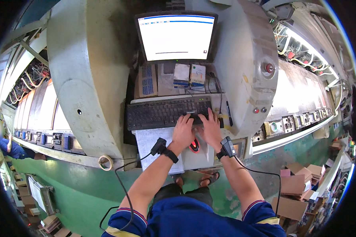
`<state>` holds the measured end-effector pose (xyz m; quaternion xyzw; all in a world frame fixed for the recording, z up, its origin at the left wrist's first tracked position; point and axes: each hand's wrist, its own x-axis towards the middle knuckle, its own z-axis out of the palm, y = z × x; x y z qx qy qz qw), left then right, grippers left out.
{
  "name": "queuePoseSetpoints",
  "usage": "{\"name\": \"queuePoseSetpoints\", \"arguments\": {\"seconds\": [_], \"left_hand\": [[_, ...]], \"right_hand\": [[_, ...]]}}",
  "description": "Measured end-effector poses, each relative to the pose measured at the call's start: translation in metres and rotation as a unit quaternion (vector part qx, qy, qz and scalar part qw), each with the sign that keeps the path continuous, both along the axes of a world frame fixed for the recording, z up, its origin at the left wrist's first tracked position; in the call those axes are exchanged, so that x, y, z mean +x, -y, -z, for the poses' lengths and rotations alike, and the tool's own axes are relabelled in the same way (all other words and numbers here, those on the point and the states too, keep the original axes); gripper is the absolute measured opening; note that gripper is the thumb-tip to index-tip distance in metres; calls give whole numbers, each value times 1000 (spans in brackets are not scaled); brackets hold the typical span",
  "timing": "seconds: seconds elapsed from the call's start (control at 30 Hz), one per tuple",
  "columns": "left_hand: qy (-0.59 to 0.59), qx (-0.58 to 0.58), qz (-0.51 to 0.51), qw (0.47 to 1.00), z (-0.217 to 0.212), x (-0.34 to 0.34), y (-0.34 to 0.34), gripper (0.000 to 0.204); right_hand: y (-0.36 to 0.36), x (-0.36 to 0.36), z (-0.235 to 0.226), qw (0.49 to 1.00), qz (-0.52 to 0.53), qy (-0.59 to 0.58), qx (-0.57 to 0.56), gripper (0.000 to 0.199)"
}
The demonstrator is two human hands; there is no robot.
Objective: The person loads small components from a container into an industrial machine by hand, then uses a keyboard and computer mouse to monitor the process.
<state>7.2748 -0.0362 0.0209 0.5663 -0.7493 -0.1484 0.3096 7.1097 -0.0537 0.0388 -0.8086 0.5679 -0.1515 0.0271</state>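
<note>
A black keyboard point(156, 113) lies on a shelf below a lit monitor point(177, 39). My left hand point(183, 131) rests at the keyboard's lower edge, its fingers stretched onto the keys right of the middle. Beside it, my right hand point(211, 127) has its fingers spread over the keys at the right end. Neither hand holds anything. Between my wrists sits a computer mouse point(194, 146) with a red glow, partly hidden by my left hand. Sheets of printed paper point(148, 147) lie under the keyboard's front edge and my left forearm. Each wrist wears a black strap with a small cabled device.
Small boxes point(182, 73) and a blue-marked card point(148, 81) stand behind the keyboard. A black pen point(229, 113) lies to its right. A red button point(269, 68) sits on the right machine housing. A tape roll point(105, 162) is at left. Cardboard boxes point(290, 207) pile at lower right. Another person point(14, 147) is far left.
</note>
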Motion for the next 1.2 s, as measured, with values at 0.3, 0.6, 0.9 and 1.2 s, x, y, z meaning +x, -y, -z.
{"name": "queuePoseSetpoints", "arguments": {"seconds": [0.3,0.6,0.9,1.2], "left_hand": [[-32,-16,11,999,-6,-5,1,39],[-36,2,5,999,-10,-4,-3,40],[-35,11,3,999,-6,-2,-3,42],[-24,33,6,999,-9,1,-4,46]], "right_hand": [[40,-12,7,993,60,105,3,51],[-1,-19,12,992,14,118,31,49],[0,-17,10,993,30,110,37,57],[-12,-18,17,995,5,97,9,53]]}}
